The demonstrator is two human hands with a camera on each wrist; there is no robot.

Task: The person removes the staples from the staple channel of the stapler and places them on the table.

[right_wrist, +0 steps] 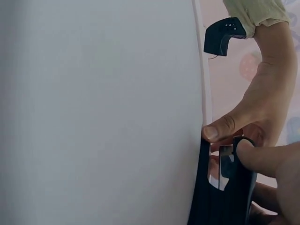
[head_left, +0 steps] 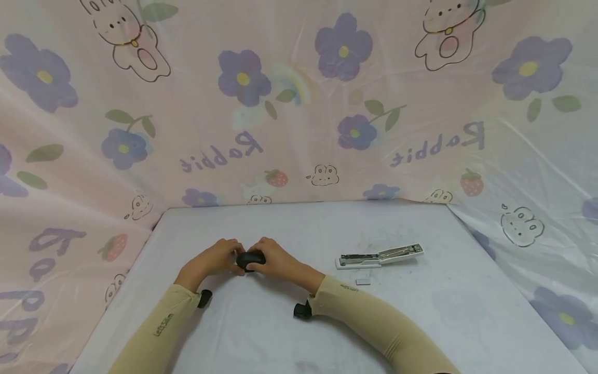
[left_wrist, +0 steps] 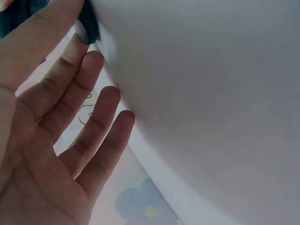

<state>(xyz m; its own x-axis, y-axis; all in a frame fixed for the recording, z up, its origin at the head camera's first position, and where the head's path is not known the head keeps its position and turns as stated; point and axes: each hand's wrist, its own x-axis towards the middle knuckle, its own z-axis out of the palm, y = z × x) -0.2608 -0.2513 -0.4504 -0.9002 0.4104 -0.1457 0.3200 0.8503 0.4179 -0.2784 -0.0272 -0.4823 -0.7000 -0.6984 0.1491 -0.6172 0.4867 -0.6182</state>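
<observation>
Both hands meet at a black stapler [head_left: 250, 258] left of the table's middle. My left hand [head_left: 217, 261] pinches its end between thumb and forefinger; in the left wrist view the other fingers are spread beside the table surface. My right hand [head_left: 277, 262] grips the body, its thumb [right_wrist: 248, 154] on the upper part. A metal piece shows between the stapler's dark upper and lower parts in the right wrist view. Much of the stapler is hidden by the fingers. Farther right lies a white stapler [head_left: 374, 257], its top swung open. Just in front of it is a small grey staple strip [head_left: 363, 282].
A white-covered table [head_left: 261, 327] carries everything. Behind and beside it hangs a pink curtain [head_left: 299, 114] with flowers and rabbits. Black wrist cameras [head_left: 302, 310] stick out below the beige sleeves [head_left: 374, 317].
</observation>
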